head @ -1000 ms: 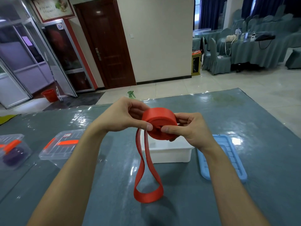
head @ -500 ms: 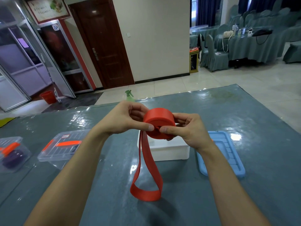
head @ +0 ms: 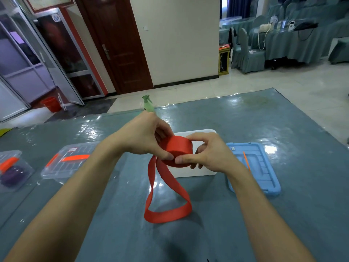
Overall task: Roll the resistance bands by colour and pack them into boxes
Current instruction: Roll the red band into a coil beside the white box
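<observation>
A red resistance band point(head: 176, 151) is wound into a thick roll held above the table between both hands. My left hand point(head: 145, 138) grips the roll's left side, thumb on its lower edge. My right hand point(head: 209, 154) pinches its right side, with the thumb at the front. The unrolled tail hangs down as a loop whose bottom point(head: 168, 214) rests on the table. Just behind the roll stands an open white box point(head: 196, 172), partly hidden by my hands.
A blue lid point(head: 255, 167) lies right of the white box. At the left sit a clear lid point(head: 66, 162) with orange clips and a clear box point(head: 13, 172) holding a purple roll. A green spray bottle point(head: 148, 104) stands at the table's far edge.
The hanging loop has got shorter as more band went onto the roll. Its bottom has shifted a little to the right on the table. The camera has tilted down.
</observation>
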Motion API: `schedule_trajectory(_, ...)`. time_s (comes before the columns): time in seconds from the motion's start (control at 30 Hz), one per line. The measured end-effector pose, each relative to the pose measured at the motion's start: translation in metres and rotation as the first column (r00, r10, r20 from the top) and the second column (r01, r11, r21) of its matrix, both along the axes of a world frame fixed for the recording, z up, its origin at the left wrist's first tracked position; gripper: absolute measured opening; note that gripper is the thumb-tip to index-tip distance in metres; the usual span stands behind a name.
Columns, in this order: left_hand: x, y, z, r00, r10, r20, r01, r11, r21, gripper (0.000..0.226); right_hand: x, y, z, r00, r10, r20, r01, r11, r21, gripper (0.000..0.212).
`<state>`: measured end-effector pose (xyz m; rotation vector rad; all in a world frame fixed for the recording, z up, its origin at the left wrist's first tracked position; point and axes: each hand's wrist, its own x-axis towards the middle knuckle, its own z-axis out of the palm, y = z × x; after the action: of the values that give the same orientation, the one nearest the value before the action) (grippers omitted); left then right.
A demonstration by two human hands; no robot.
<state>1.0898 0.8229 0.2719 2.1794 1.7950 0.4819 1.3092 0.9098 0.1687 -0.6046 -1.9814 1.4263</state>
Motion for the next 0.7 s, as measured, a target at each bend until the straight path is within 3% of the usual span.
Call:
schedule_trajectory(0.1,0.001,-0.002,0.004,0.997,0.011,-0.072,-0.011,1.000,-0.006,0.049,-0.004,-0.003,0.000,1.000,-0.016,0.018,0.015,0.998,0.056,0.051)
schedule_trajectory(0.2,0.005,-0.004,0.008,0.976,-0.002,-0.217,-0.004,1.000,-0.027,0.052,-0.011,-0.007,0.001,0.989,-0.070,0.128,0.043,0.978,0.206,0.062)
schedule_trajectory(0.27,0.008,-0.002,0.008,0.952,-0.019,-0.305,0.011,1.000,-0.028,0.053,-0.019,-0.009,0.002,0.975,-0.141,0.173,0.071,0.930,0.360,0.050)
schedule_trajectory(0.33,0.002,-0.003,0.009,0.956,-0.005,-0.294,-0.002,1.000,-0.026,0.055,-0.025,-0.011,0.002,0.986,-0.128,0.111,0.079,0.926,0.369,0.037)
schedule_trajectory(0.4,-0.015,-0.009,0.008,0.996,0.030,-0.087,-0.036,0.997,-0.073,0.060,-0.024,-0.013,0.003,0.998,-0.058,-0.009,0.058,0.968,0.242,0.034)
schedule_trajectory(0.47,-0.038,-0.019,0.001,0.976,0.046,0.214,-0.020,0.993,-0.118,0.065,-0.023,-0.013,0.006,0.991,-0.019,-0.136,0.026,0.998,0.051,0.044)
schedule_trajectory(0.6,-0.061,-0.037,-0.031,0.727,0.065,0.683,0.005,0.995,-0.100,0.058,-0.035,-0.014,0.022,0.940,-0.031,-0.340,-0.024,0.988,-0.156,0.052)
schedule_trajectory(0.7,-0.063,-0.040,-0.045,0.605,0.045,0.795,-0.065,0.998,-0.007,0.049,-0.049,-0.020,0.030,0.893,-0.080,-0.443,-0.040,0.966,-0.255,0.052)
